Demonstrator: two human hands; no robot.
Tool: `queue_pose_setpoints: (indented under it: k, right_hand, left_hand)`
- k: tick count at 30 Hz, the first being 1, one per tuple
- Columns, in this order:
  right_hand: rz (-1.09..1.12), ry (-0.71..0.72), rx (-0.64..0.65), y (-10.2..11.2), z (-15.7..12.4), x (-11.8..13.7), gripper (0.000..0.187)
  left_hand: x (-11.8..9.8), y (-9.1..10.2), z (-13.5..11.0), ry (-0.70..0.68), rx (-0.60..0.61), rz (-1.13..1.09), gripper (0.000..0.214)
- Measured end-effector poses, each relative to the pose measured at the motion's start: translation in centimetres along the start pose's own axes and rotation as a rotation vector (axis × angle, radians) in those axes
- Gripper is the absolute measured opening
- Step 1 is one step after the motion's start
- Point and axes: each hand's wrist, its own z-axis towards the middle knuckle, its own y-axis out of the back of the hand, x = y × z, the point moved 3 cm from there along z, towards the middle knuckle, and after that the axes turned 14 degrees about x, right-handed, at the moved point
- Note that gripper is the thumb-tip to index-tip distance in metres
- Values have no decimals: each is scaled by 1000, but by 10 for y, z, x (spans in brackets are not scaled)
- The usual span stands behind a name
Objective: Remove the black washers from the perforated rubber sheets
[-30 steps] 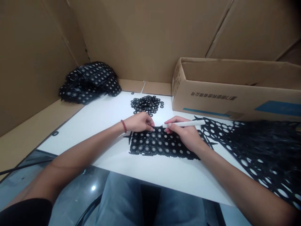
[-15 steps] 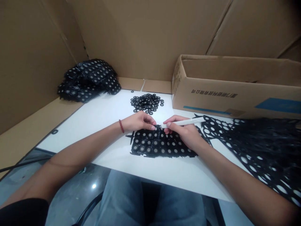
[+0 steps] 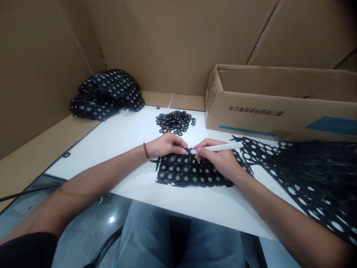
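A black rubber sheet [image 3: 186, 169] with rows of round discs lies flat on the white table, one row of it covered partly by my hands. My left hand [image 3: 170, 145] pinches the sheet's far edge between thumb and fingers. Held like a pen in my right hand [image 3: 214, 154] is a slim white pen-like tool [image 3: 224, 147]. Its tip meets the sheet's far edge, close to my left fingertips; the tip itself is too small to make out. Beyond my hands sits a pile of loose black rings [image 3: 174, 122].
A crumpled stack of similar dotted sheets [image 3: 108, 95] stands at the back left. An open cardboard box [image 3: 251, 111] is at the back right. In front of it lies a heap of black sheets with holes [image 3: 315, 175]. One ring [image 3: 66, 155] lies near the left edge.
The whole view has shifted slightly. My left hand keeps its pinch, and the white tool in my right hand has tilted a little flatter at the same spot.
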Motion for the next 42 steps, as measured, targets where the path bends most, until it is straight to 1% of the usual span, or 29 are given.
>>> queue_pose_setpoints:
  k: [2,4,6,8,10,11,13,17,19,23,28,32,35,42]
  right_hand:
    - [-55,-17,28,-3,0,0,9]
    - [-49,-29,49,-5,1,-1,9]
    - [41,-34,27,-2,2,-4,8]
    - [183,-31,-35,4,3,-9,8]
    - [312,-28,-108,11,3,-15,8]
    - [354,-25,-132,14,3,-18,7]
    - [380,-24,-140,18,3,-23,6]
    - [324,-5,-97,20,0,-28,6]
    - [304,9,-100,20,-2,-29,6]
    - [259,0,-78,22,-3,-29,8]
    - [172,9,-62,23,-3,-26,9]
    - [76,2,-30,20,-4,-19,8]
    - [56,-4,-25,20,-4,-15,9]
    - [40,-31,-27,18,-6,-11,10]
  left_hand:
    - [0,-1,1,-5,18,1,17]
    - [1,-1,2,-6,17,5,18]
    - [2,1,1,-10,-5,0,19]
    - [2,5,0,-6,-30,-16,20]
    - [1,8,0,27,-38,1,21]
    - [-1,9,1,52,-37,31,22]
    - [-7,9,6,108,-22,134,24]
    - [-18,4,22,243,19,379,22]
    - [-18,2,27,272,26,420,19]
    - [-15,2,26,232,22,372,21]
    - [-14,2,19,237,15,464,17]
    - [-11,3,17,151,65,347,17]
    - [-8,4,17,96,83,269,17]
    - [-9,3,16,88,77,199,17]
